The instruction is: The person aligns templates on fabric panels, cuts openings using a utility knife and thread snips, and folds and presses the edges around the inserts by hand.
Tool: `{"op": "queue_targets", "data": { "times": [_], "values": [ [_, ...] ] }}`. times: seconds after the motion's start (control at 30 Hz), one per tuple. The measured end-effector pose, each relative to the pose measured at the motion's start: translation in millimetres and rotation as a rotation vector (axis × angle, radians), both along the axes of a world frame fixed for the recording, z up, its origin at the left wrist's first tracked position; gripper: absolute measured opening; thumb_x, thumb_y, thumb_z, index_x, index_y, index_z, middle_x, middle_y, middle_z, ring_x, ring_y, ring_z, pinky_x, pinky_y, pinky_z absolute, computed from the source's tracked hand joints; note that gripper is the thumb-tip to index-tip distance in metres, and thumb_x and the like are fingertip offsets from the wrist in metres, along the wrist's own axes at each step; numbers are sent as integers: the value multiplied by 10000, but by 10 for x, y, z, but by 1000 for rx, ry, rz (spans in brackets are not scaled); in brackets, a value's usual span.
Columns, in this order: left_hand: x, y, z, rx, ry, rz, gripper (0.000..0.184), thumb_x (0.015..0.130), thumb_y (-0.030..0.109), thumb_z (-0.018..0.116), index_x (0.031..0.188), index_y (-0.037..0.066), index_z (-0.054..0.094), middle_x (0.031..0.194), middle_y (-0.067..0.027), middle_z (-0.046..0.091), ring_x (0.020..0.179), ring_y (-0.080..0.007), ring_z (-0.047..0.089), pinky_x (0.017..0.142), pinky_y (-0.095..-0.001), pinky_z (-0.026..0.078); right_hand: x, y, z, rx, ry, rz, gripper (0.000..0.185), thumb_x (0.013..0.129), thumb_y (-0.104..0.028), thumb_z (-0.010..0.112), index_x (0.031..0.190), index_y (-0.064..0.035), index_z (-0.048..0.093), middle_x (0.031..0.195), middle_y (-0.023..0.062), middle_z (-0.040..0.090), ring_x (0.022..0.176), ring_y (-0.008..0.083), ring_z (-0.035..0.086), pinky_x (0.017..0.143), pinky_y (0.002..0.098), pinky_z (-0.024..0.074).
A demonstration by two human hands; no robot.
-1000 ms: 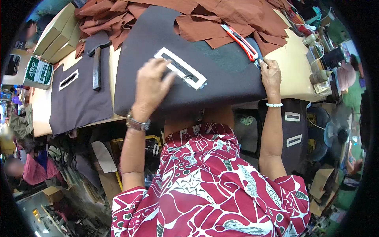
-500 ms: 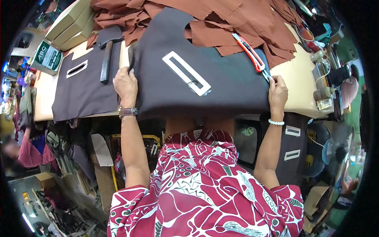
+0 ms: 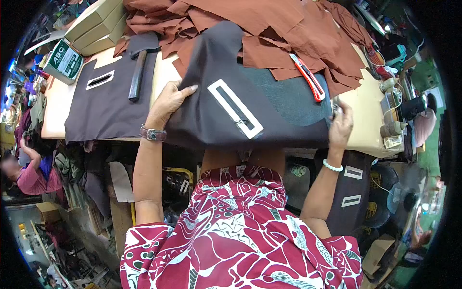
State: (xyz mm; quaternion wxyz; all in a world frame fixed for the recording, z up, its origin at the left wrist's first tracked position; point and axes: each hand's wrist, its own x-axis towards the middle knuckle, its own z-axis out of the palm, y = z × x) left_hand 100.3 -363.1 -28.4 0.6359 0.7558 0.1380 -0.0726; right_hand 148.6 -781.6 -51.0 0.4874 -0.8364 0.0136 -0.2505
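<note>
A dark brown panel (image 3: 211, 113), apparently leather or thick cloth, lies over the front of the table. A pale rectangular frame (image 3: 236, 109) is set into it around a dark slot, with a dark squiggle near its lower end. My left hand (image 3: 168, 101) grips the panel's left edge, thumb on top. Beside the panel's right corner, my right hand (image 3: 340, 123) is blurred, its fingers curled around a small metallic-looking thing I cannot make out. Just left of that hand lies a red utility knife (image 3: 308, 78) on a dark mat (image 3: 274, 91).
Brown cloth pieces (image 3: 255, 19) cover the back of the table. At left, a hammer (image 3: 138, 72) rests on another dark panel (image 3: 103, 115), near an ABC box (image 3: 63, 61) and stacked cartons (image 3: 98, 24). A small bottle (image 3: 392, 129) stands at right.
The panel has shifted left and toward me, baring more of the mat. My left hand has turned, its thumb now over the edge. My right hand has moved slightly right, off the panel's edge.
</note>
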Motion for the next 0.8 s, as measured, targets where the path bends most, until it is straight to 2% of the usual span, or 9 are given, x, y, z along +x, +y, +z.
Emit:
{"op": "queue_targets", "data": {
  "times": [0.07,0.17,0.23,0.3,0.33,0.43,0.47,0.77,0.8],
  "values": [
    [-12,-147,-51,-217,-165,140,372,883,205,609,1108,-89,568,952,-126,654,795,-157,640,735,-263,516,-105,430,194,115,182,276,212,938,-60,442,1094,-13,577,880,47,589,682,81,541,599,215,467],
    [67,-266,-186,-469,-81,223,317,911,181,567,1105,-69,571,975,-133,657,815,-175,648,765,-284,526,-294,1161,357,404,304,586,199,956,-129,454,1074,-42,590,772,5,551,590,36,433,507,186,366],
    [73,-396,-115,-533,-40,230,384,872,242,632,1097,-62,566,973,-120,657,827,-168,643,746,-283,526,-365,1469,269,519,444,712,225,954,-217,497,1058,-44,596,745,-39,508,575,22,403,496,176,337],
    [54,-459,-39,-503,23,172,470,834,256,682,1142,-66,530,986,-114,649,883,-165,627,769,-292,514,-414,1673,112,534,463,774,238,970,-227,482,1071,-32,575,736,-52,467,530,-11,330,444,133,262],
    [21,-504,-19,-391,-7,148,396,798,232,720,1019,-72,596,926,-117,669,750,-154,657,663,-263,542,-423,1693,47,532,473,768,241,972,-229,478,1065,-28,575,732,-51,463,530,-10,325,446,135,258],
    [-77,-559,14,-384,-77,138,331,775,137,725,999,-73,601,902,-126,669,743,-166,662,655,-265,547,-433,1666,32,573,520,762,260,968,-250,478,1045,-24,582,706,-42,486,550,3,358,470,157,296],
    [-41,-519,-104,-416,-76,168,317,763,83,718,1001,-84,593,888,-135,667,732,-181,666,644,-272,553,-432,1641,55,596,535,756,268,966,-259,481,1037,-23,586,695,-38,499,560,8,377,481,167,317],
    [-174,-813,-74,-679,-281,370,251,812,76,683,1025,-28,601,946,-116,664,787,-194,666,684,-308,567,-443,1599,253,558,598,794,222,954,-232,506,1016,-19,490,672,8,549,507,11,391,448,163,312],
    [-185,-799,-48,-725,-244,329,356,795,32,689,1115,34,532,980,-72,640,817,-165,640,725,-299,546,-437,1592,269,566,600,802,219,952,-229,511,1011,-19,488,668,11,552,505,13,394,444,165,312]
  ]
}}
